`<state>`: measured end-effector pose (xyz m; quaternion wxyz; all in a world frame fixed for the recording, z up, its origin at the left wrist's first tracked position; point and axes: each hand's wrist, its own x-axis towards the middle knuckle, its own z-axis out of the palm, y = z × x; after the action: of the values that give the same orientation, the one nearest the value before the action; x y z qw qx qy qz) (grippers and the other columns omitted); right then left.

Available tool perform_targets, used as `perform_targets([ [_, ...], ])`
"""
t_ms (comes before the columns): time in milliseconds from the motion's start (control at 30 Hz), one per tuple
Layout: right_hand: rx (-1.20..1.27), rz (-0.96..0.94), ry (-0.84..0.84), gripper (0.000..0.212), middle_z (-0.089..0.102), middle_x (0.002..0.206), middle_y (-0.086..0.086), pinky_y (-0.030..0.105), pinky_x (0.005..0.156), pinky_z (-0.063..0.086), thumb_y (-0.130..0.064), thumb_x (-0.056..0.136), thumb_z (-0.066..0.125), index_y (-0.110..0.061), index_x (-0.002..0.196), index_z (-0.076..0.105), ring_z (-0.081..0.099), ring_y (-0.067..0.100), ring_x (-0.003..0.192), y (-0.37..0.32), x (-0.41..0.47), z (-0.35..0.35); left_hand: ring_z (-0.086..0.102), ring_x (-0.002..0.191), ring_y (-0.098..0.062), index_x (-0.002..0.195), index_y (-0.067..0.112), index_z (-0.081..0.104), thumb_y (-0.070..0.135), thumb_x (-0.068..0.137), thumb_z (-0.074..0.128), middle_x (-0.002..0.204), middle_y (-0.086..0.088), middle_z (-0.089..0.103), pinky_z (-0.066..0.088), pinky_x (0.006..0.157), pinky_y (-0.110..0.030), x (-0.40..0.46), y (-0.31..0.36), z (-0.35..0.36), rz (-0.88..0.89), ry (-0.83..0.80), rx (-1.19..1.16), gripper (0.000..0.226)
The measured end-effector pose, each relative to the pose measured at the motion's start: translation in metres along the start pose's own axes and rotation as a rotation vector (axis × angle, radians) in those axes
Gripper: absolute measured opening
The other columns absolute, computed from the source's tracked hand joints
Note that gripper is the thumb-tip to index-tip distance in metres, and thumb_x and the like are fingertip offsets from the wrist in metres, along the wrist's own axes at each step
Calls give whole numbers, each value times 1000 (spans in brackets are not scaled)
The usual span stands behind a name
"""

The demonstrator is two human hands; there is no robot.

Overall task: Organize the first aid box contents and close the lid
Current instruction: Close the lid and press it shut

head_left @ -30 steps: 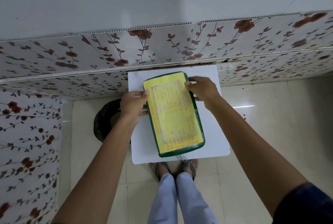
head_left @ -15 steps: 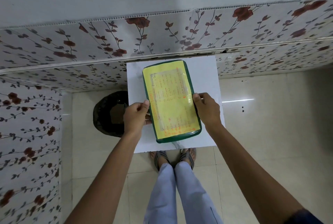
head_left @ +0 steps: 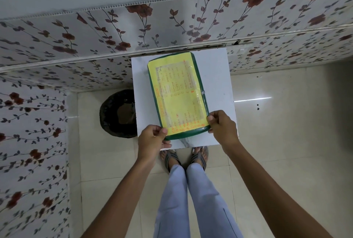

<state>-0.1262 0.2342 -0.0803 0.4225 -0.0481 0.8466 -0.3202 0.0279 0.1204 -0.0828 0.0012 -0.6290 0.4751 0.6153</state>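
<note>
The first aid box (head_left: 177,96) is a green rectangular box with its lid down; a yellow sheet with orange writing covers the lid. It lies lengthwise on a small white table (head_left: 217,77) against the wall. My left hand (head_left: 152,140) grips the box's near left corner, thumb on the lid. My right hand (head_left: 222,128) grips the near right corner, thumb on the lid edge. The contents are hidden under the lid.
A black-lined waste bin (head_left: 118,113) stands on the floor just left of the table. Floral wall panels (head_left: 95,37) run behind the table and down the left side. My legs and sandalled feet (head_left: 183,159) stand at the table's front edge on pale floor tiles.
Both hands have slid along the box's long sides from the far end to the near corners. The box stays on the table with its lid down.
</note>
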Motion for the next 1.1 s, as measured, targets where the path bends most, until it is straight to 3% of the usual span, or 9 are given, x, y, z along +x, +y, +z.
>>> perform_targets([
  [67,-29,44,-41,17,62,99,9,25,64,50,-19,95,45,-8,105,54,59,22,78,-3,2,-3,62,48,-13,79,6,55,9,87,59,80,-14,59,59,57,-30,1,7,-4,-52,-40,57,9],
  [133,-25,116,-100,17,61,105,9,36,81,54,-16,91,50,-11,107,55,59,22,86,-18,15,-11,63,65,-21,80,4,57,8,83,64,87,-16,62,58,68,-35,12,26,-11,-77,-115,163,8],
  [233,-20,30,-98,26,61,105,7,40,88,53,-21,91,49,-10,113,56,59,23,91,-62,43,-16,63,80,-23,95,1,59,14,85,62,96,-14,65,56,72,-36,39,73,-17,27,-94,152,16],
  [333,-73,-70,-39,29,64,102,7,41,89,54,-29,93,47,-8,110,59,62,24,91,-106,65,-10,62,73,-19,82,4,56,13,87,59,94,-13,64,55,65,-35,61,111,-12,79,-36,77,11],
  [467,-59,0,-16,30,63,103,7,36,85,53,-32,90,54,-8,108,58,58,24,89,-112,81,-4,61,69,-17,74,6,53,10,88,58,83,-9,64,54,66,-38,70,112,-5,36,-14,29,15],
  [600,36,38,-52,20,61,99,6,33,77,50,-31,90,54,-12,97,53,57,23,87,-108,82,-7,61,69,-17,74,7,53,11,88,57,79,-6,63,50,57,-30,72,109,-5,37,-25,-3,15],
  [833,157,69,-94,15,60,100,7,36,81,51,-28,92,51,-13,91,49,59,25,92,-84,72,-13,62,69,-21,74,6,56,9,87,59,78,-9,64,54,68,-37,70,105,-2,21,-101,24,13],
  [967,188,66,-83,16,61,101,7,34,77,52,-28,92,51,-13,93,49,60,26,92,-83,72,-12,62,68,-20,74,6,56,8,86,59,77,-8,64,53,62,-33,67,106,0,32,-103,11,13],
  [1100,209,80,-108,23,65,109,8,40,88,54,-33,89,55,-12,98,54,63,27,98,-79,69,-15,64,71,-20,79,5,59,12,85,62,86,-12,67,56,66,-32,64,103,-3,55,-89,-1,10],
])
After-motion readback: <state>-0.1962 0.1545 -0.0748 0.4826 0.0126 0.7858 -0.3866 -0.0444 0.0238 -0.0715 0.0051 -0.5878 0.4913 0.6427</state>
